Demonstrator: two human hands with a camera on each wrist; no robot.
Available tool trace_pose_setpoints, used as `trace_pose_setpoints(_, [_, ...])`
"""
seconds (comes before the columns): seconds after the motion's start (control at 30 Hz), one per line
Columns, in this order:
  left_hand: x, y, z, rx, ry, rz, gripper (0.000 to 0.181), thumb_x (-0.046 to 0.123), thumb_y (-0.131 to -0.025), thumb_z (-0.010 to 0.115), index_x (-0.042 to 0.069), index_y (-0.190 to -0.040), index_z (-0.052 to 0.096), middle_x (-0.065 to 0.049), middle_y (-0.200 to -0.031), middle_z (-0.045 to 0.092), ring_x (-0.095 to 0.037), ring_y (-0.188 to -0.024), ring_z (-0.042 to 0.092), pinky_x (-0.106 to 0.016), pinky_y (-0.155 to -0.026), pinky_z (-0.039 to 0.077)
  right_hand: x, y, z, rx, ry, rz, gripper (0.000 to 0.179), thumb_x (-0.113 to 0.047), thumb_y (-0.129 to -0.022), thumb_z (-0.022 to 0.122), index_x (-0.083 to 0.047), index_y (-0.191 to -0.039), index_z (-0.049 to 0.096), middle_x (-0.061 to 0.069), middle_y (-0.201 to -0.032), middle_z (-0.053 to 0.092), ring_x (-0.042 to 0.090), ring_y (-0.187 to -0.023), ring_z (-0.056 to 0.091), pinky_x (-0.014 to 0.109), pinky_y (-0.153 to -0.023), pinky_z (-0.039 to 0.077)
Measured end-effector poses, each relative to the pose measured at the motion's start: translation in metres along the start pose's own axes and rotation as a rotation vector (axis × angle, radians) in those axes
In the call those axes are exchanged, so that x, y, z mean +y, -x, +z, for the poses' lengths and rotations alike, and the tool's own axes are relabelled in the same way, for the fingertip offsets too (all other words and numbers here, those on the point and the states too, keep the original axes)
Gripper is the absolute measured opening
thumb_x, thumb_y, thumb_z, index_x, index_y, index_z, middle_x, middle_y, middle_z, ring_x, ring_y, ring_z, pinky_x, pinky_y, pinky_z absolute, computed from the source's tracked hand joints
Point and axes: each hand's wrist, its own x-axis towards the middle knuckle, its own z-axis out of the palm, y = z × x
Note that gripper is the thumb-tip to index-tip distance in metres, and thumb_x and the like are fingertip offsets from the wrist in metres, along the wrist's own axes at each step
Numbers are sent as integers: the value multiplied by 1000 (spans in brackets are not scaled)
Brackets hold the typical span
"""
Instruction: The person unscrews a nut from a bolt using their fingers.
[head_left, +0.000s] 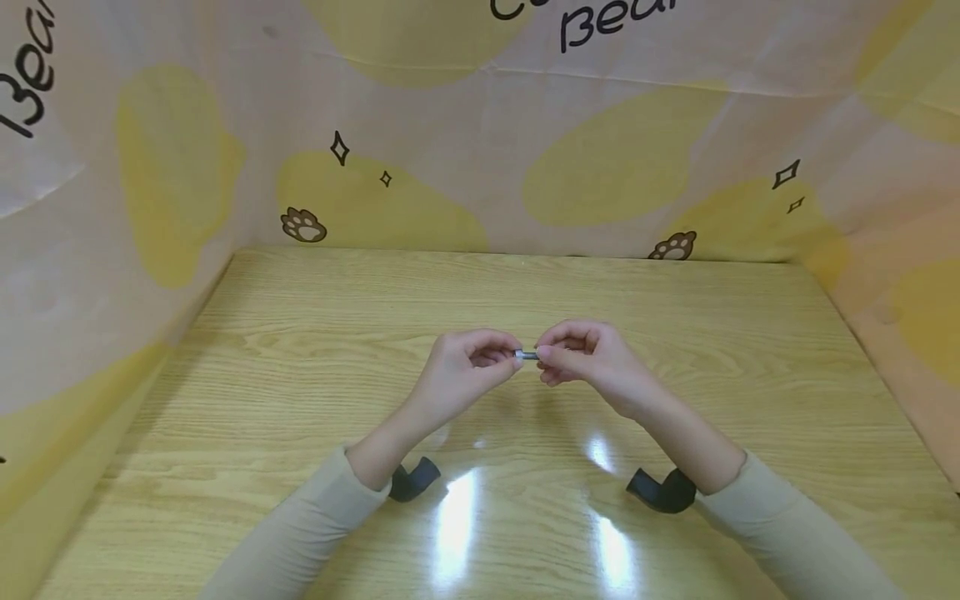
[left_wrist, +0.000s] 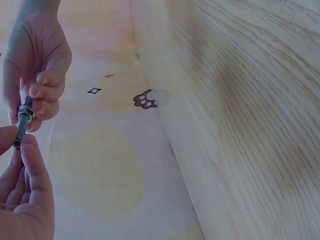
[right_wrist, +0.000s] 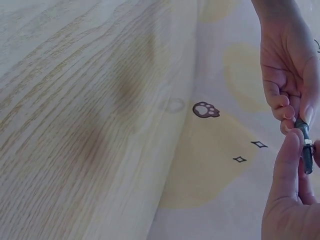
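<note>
A small metal bolt [head_left: 528,356] lies level between my two hands, above the table. With thumb and fingertips, my left hand [head_left: 459,377] pinches its head end. My right hand [head_left: 603,364] grips from the other side. In the left wrist view a hex nut [left_wrist: 25,111] sits around the threaded shank, with bare thread between it and the left fingertips. The right wrist view has the right thumb and a fingertip at either side of the nut [right_wrist: 308,143], and the threaded end sticks out past it. The bolt's head is mostly hidden by the left fingers.
The wood-grain table [head_left: 300,333] spreads beneath both hands, with bright light reflections near the front. Printed cloth walls [head_left: 480,125] rise at the back and both sides. A black curved piece [head_left: 415,481] shows beside the left wrist, another black piece [head_left: 663,492] beside the right.
</note>
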Motion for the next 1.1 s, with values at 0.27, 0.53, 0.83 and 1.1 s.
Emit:
trace_pose_setpoints(0.27, [0,1,0,2,12,-16,11,4,-85,66,-1,-95,67,-7,-87,67,-13,-75,63,-26,-70,55,-1,1,-1,-5,10,-14,18,-1,-86,63,2,-103,59,7,-92,63,17,-81,65,32,-77,55])
trace_pose_setpoints(0.53, [2,2,-1,-10,21,-4,13,4,-85,65,-2,-97,67,-8,-90,67,-14,-77,63,-26,-72,55,-1,2,-2,-23,-11,-19,15,3,-81,66,1,-95,61,4,-87,64,14,-77,64,30,-74,55])
trace_pose_setpoints(0.83, [1,2,0,-7,19,-5,13,4,-85,65,-2,-96,67,-8,-90,67,-14,-77,63,-26,-71,55,-1,2,-2,-17,13,-9,14,-3,-88,61,6,-99,58,10,-89,63,16,-77,66,34,-76,56])
trace_pose_setpoints(1.1, [3,2,0,0,4,-17,13,4,-85,65,-2,-97,67,-8,-89,68,-14,-77,63,-26,-71,55,-2,2,-2,-33,29,-27,21,-5,-89,60,7,-106,55,10,-98,61,18,-85,65,35,-77,55])
